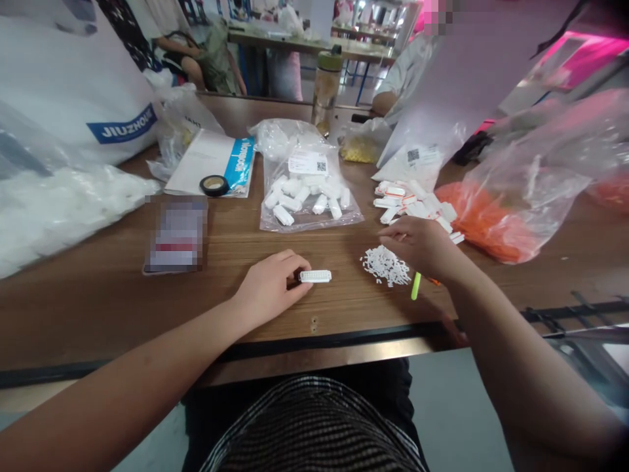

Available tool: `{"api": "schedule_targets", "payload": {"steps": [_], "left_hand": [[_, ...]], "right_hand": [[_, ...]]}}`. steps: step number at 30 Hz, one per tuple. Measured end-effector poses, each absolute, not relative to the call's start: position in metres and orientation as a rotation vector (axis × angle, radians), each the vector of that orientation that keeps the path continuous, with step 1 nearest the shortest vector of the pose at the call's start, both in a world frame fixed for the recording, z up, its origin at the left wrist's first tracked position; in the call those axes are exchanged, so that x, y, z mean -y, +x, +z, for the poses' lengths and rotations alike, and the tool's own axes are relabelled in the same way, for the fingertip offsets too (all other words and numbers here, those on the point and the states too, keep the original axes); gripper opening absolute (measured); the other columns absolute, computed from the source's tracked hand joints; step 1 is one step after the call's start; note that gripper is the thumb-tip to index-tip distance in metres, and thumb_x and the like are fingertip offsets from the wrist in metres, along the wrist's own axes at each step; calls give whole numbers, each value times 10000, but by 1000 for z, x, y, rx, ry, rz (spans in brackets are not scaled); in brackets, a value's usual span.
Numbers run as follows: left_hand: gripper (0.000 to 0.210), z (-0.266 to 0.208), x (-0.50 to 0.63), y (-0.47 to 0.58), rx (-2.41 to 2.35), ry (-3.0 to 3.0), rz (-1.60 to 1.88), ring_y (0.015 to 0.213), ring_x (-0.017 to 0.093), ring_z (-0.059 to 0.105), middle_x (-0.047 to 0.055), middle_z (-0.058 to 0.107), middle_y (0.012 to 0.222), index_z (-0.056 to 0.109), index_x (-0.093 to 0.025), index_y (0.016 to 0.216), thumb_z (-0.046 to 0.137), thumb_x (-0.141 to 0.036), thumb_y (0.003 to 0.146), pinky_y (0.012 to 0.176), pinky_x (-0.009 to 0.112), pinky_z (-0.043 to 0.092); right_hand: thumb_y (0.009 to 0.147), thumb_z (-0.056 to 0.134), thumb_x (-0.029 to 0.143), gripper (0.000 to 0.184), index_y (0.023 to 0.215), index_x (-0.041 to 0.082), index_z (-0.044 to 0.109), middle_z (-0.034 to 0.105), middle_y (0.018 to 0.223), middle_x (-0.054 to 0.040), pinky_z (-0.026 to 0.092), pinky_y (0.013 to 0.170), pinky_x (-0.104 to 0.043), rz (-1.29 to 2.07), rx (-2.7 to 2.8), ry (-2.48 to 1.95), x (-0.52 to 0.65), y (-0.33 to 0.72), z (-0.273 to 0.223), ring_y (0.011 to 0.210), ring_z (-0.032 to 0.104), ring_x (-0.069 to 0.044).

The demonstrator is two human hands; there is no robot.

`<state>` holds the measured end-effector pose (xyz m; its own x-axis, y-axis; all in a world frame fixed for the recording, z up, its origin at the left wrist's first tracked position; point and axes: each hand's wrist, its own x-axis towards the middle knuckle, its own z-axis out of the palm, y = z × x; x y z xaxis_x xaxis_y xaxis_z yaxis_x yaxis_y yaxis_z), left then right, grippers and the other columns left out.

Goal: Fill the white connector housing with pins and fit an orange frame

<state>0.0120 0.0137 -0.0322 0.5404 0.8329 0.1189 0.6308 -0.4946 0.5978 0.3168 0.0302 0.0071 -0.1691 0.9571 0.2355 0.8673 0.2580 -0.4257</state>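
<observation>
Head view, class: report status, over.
Left hand holding white block. Right hand by small white pieces, hold unclear. Lime stick beside pieces, not between them and block.

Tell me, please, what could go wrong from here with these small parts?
1. The chips lie loose on the table, so the right hand, close to them, might scatter some.
2. The left hand seems to hold the block only near one end, so it might tilt or slip if pushed.
3. The pile of white parts just beyond the right hand is also loose; a knock could spread it.
</observation>
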Motion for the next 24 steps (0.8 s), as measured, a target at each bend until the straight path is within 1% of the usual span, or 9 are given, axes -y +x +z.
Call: {"api": "schedule_targets", "payload": {"steps": [2,6,12,17,20,24], "left_hand": [[103,-33,-14,13,-1185,2282,543,786,149,568,-7,614,901,635,-235,944,616,-277,851,710,301,422],[99,-34,-15,12,-1184,2274,534,768,138,560,-20,597,869,634,-238,937,628,-269,844,695,295,417],[99,-33,-15,11,-1170,2257,544,757,136,557,-19,593,859,635,-235,935,633,-274,843,691,294,417],[83,-32,-15,12,-1189,2232,557,734,129,551,-25,590,847,635,-234,912,642,-271,838,675,286,414],[85,-33,-16,12,-1193,2234,568,715,123,542,-25,586,832,636,-229,906,652,-255,827,670,285,409],[88,-35,-17,11,-1180,2229,585,711,123,539,-22,585,823,635,-225,905,657,-257,826,677,286,410]], "right_hand": [[783,655,302,142,814,212,761,714,749,-22,491,625,-291,328,2108,-1714,-34,331,-6,672,645,-165],[811,638,331,182,848,209,768,706,791,-35,480,635,-279,353,2138,-1651,-26,341,-26,697,638,-161],[834,629,306,158,847,209,752,687,791,-41,473,645,-287,353,2133,-1597,-10,351,-28,724,633,-173],[860,624,312,160,891,212,745,696,796,-35,463,707,-311,231,2204,-1550,-7,350,-29,720,619,-171],[882,605,313,167,870,211,737,695,784,-41,456,748,-328,127,2251,-1511,-7,347,-30,735,627,-180],[896,590,297,163,866,215,727,703,806,-44,453,759,-340,47,2286,-1518,-6,348,-32,781,642,-196]]}}
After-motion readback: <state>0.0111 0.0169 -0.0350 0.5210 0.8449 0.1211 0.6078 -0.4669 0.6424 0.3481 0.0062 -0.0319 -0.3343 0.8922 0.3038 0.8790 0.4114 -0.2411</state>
